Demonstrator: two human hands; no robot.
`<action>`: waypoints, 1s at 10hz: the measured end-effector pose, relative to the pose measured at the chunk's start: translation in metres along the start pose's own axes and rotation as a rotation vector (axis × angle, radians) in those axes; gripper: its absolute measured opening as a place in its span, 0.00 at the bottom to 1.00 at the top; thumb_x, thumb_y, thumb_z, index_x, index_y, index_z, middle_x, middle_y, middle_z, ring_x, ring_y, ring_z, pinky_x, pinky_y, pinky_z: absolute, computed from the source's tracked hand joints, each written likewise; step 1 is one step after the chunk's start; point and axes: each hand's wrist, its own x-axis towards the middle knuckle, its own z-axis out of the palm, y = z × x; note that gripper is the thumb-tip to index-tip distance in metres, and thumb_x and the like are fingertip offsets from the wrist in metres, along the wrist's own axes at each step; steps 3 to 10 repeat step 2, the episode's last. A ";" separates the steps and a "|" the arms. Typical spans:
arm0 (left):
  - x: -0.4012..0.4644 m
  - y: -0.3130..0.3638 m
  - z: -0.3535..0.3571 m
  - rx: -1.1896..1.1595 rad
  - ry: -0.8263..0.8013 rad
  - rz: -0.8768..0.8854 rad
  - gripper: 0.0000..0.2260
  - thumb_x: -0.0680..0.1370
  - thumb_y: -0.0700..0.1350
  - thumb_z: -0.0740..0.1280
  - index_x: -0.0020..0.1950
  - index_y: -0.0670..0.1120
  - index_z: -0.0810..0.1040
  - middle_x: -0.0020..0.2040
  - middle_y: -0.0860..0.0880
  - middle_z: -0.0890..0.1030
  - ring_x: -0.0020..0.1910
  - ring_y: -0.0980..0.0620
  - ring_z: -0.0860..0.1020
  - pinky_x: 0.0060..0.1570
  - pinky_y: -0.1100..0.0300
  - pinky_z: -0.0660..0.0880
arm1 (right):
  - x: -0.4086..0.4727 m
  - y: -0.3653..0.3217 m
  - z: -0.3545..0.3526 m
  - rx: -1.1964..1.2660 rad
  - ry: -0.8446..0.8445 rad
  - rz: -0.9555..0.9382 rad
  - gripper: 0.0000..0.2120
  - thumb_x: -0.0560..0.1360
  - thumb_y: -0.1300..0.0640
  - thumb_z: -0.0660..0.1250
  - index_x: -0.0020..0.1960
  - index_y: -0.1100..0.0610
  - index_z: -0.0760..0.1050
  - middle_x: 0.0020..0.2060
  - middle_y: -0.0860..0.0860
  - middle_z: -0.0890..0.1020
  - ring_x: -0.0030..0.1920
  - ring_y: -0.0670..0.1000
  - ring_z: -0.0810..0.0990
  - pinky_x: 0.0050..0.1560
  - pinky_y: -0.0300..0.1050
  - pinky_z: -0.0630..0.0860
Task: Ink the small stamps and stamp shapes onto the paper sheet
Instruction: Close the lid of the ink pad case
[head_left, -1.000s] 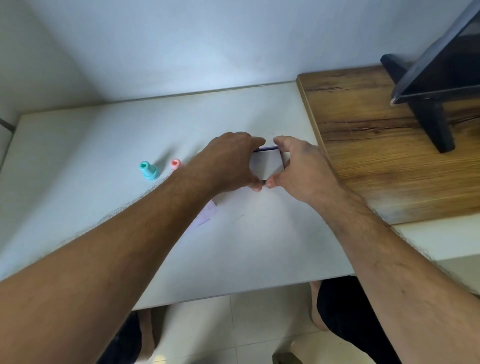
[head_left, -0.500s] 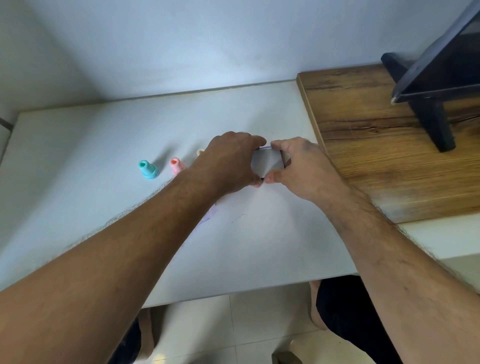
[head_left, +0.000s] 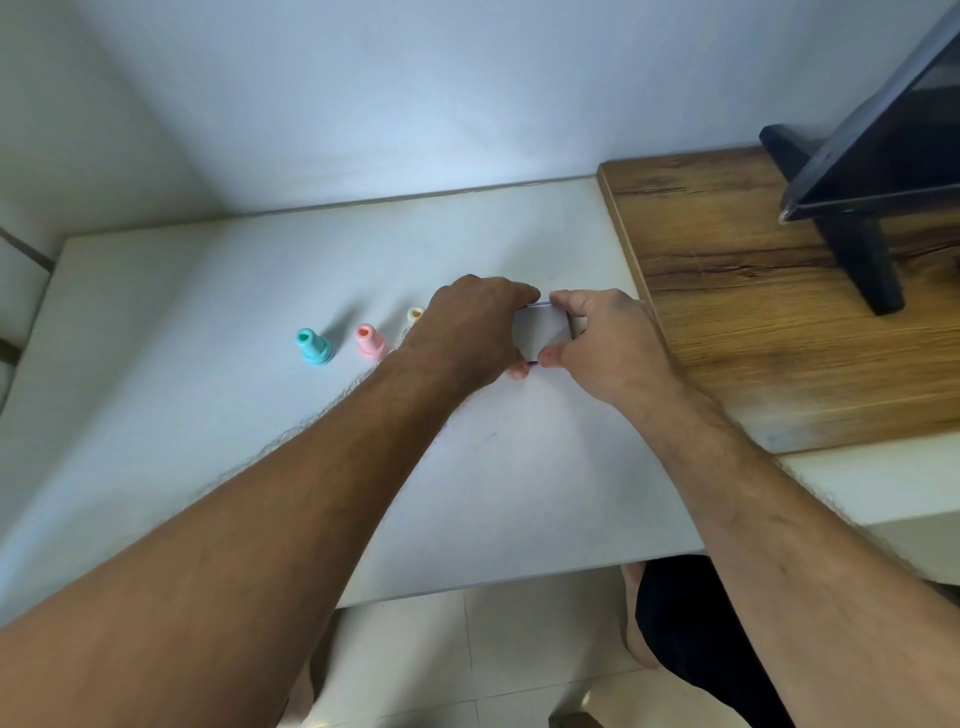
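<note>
Both hands meet at the middle of the white table (head_left: 182, 441). My left hand (head_left: 470, 338) and my right hand (head_left: 605, 345) each pinch an edge of a small flat ink pad case (head_left: 540, 330) with a pale lid and dark blue rim. Three small stamps stand in a row left of the hands: a teal stamp (head_left: 313, 347), a pink stamp (head_left: 370, 341) and a cream stamp (head_left: 415, 315), the last partly hidden by my left hand. The white paper sheet (head_left: 519, 441) lies under my forearms, hard to tell from the table.
A wooden board (head_left: 753, 332) lies on the table's right side, raised a little above it. On it stands a dark screen on a black stand (head_left: 872, 249). A wall runs behind the table. My knees and the floor tiles show below the front edge.
The hands have stayed on the ink pad case, with the fingers shifting slightly. The cream stamp now shows beside my left hand. The purple-edged paper corner is hidden by my left forearm.
</note>
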 end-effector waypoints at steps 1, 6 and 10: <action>-0.006 0.001 -0.005 -0.071 -0.035 -0.020 0.34 0.69 0.46 0.77 0.73 0.51 0.70 0.65 0.49 0.78 0.65 0.46 0.72 0.60 0.54 0.69 | 0.001 0.001 -0.005 0.096 -0.039 0.038 0.35 0.66 0.58 0.78 0.71 0.51 0.70 0.62 0.48 0.80 0.53 0.45 0.75 0.52 0.37 0.71; -0.014 0.000 -0.020 -0.166 0.039 -0.022 0.32 0.74 0.49 0.73 0.75 0.54 0.66 0.71 0.48 0.73 0.70 0.46 0.69 0.66 0.54 0.66 | -0.004 -0.004 -0.008 0.168 0.002 0.066 0.35 0.69 0.55 0.76 0.73 0.50 0.67 0.67 0.48 0.76 0.62 0.49 0.75 0.58 0.42 0.74; -0.014 0.000 -0.020 -0.166 0.039 -0.022 0.32 0.74 0.49 0.73 0.75 0.54 0.66 0.71 0.48 0.73 0.70 0.46 0.69 0.66 0.54 0.66 | -0.004 -0.004 -0.008 0.168 0.002 0.066 0.35 0.69 0.55 0.76 0.73 0.50 0.67 0.67 0.48 0.76 0.62 0.49 0.75 0.58 0.42 0.74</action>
